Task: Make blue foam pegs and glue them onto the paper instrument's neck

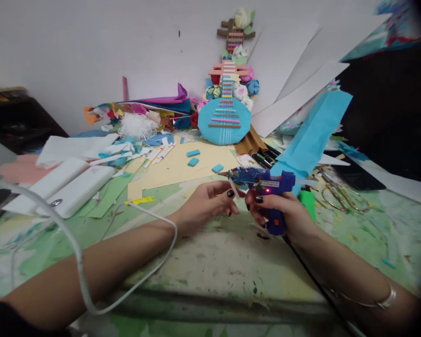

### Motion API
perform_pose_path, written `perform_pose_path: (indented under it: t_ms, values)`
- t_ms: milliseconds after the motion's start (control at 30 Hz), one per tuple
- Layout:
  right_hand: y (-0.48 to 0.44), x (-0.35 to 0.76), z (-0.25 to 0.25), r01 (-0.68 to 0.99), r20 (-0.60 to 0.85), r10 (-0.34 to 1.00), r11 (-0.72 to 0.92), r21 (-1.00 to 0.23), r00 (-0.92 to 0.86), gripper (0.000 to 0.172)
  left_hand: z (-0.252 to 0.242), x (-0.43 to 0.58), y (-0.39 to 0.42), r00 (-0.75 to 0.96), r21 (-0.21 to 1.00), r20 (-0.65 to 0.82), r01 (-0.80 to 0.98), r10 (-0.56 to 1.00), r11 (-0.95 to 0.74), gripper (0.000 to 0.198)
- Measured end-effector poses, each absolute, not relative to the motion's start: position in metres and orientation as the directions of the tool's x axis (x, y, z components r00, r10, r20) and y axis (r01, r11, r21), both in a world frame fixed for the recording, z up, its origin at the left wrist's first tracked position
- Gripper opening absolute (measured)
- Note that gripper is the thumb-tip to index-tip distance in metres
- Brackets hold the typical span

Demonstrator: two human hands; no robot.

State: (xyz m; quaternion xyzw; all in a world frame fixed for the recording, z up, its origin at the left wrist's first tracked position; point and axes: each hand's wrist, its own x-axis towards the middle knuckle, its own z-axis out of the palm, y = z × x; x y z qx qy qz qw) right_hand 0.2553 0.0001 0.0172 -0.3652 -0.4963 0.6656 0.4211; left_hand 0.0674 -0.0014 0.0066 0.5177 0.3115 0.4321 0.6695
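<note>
My right hand (287,208) is wrapped round the handle of a blue hot glue gun (280,182), whose red light is lit and whose nozzle points left. A dark cord runs from the base of its grip toward the lower right. Just below the nozzle, my left hand (214,201) is closed in a pinch on a small pale strip (234,188). The strip slants up close to the gun's front; whether it touches the nozzle I cannot tell. Behind the hands lie small blue blocks (193,162) on a cream sheet (161,175).
A white cable (79,262) loops over my left forearm. White power banks (80,192) lie left. A blue round paper piece with colored strips (224,120) leans against the wall. At right are scissors (347,196), a phone (368,175), a green lighter (308,203) and blue crepe paper (315,131).
</note>
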Motion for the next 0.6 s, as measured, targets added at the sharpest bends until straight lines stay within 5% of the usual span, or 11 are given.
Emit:
perform_pose_path:
  t_ms: [233,400,533,600]
  values:
    - [0.001,0.252,0.013,-0.139,-0.031,0.944,-0.081,-0.987,-0.329,0.021,0.007,0.062,0.0,0.324,0.914,-0.145,-0.318,0.935,0.252,0.021]
    - [0.005,0.259,0.018,-0.173,0.056,0.976,0.019,-0.985,-0.212,0.015,0.012,0.053,0.003,0.358,0.943,-0.089,-0.27,0.93,0.194,0.019]
    - [0.007,0.266,0.024,-0.256,0.108,0.987,0.075,-0.964,-0.116,0.009,0.034,0.025,0.014,0.557,0.997,-0.069,0.007,0.828,0.079,0.016]
    - [0.008,0.269,0.025,-0.288,0.102,0.99,0.069,-0.955,-0.101,0.008,0.054,0.002,0.018,0.755,0.964,-0.196,0.266,0.625,-0.02,0.014]
